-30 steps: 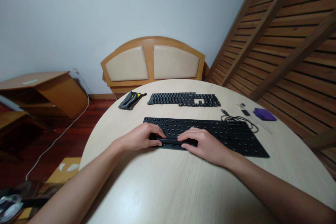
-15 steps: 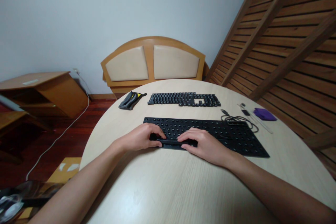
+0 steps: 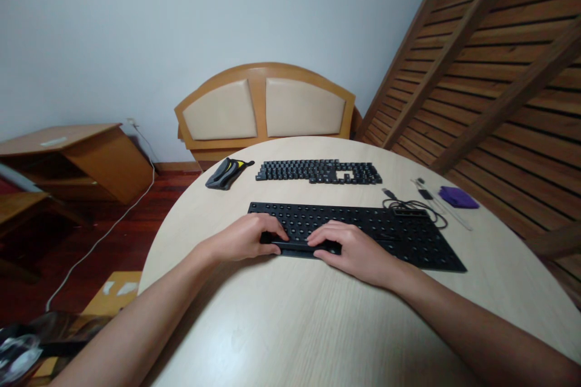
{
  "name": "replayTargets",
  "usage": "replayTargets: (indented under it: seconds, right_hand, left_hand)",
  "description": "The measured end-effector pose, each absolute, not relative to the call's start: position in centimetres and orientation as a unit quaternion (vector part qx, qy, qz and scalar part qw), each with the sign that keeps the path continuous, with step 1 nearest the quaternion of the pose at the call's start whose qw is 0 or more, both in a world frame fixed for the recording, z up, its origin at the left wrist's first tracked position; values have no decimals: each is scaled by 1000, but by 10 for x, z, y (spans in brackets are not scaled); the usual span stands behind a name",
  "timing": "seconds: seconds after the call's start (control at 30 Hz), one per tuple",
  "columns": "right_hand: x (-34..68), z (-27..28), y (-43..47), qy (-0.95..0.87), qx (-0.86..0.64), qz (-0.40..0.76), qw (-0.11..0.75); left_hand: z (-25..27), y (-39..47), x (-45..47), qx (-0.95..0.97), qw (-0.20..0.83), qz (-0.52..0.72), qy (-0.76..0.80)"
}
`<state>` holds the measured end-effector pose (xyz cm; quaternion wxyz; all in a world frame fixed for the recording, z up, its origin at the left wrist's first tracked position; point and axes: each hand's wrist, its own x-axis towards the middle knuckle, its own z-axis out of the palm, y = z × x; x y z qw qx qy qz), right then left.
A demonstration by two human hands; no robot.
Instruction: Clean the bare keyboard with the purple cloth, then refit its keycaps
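Observation:
A black keyboard base (image 3: 363, 219) with its keycaps off lies across the table in front of me. Along its front edge is a long black spacebar (image 3: 297, 246), pinched at its left end by my left hand (image 3: 245, 237), thumb in front and fingers behind. My right hand (image 3: 351, 248) is closed on the right part of the same bar, its fingers resting over the base's lower rows. Whether the bar is seated on the base I cannot tell. Behind the base, loose black keycaps (image 3: 299, 170) are laid out in keyboard order, with gaps.
A black, grey and yellow pouch-like item (image 3: 226, 174) lies at back left. At right are a coiled cable (image 3: 415, 204), a purple cloth (image 3: 457, 197) and a thin pale rod (image 3: 456, 217). The round table (image 3: 290, 326) meets a headboard (image 3: 265, 103) behind.

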<state>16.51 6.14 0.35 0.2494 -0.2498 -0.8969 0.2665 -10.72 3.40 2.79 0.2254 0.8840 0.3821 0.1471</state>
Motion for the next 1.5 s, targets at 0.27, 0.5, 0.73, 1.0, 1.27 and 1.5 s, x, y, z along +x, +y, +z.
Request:
replayTargets:
  seconds: [0.27, 0.5, 0.73, 1.0, 1.27, 1.5]
  right_hand:
    - [164, 4, 61, -895, -252, 267, 253]
    - [164, 2, 61, -895, -251, 265, 255]
    - [164, 3, 62, -896, -247, 268, 254]
    - [164, 2, 62, -900, -235, 265, 253]
    - [167, 3, 63, -905, -228, 269, 238]
    - [167, 5, 62, -903, -237, 270, 235]
  left_hand:
    - [27, 34, -108, 891, 216, 148, 372]
    - [29, 34, -107, 893, 218, 152, 363]
    - [29, 33, -107, 894, 221, 157, 357]
    - [29, 33, -108, 896, 220, 153, 355]
    - [30, 32, -108, 897, 218, 152, 353]
    - [32, 31, -107, 897, 220, 148, 354]
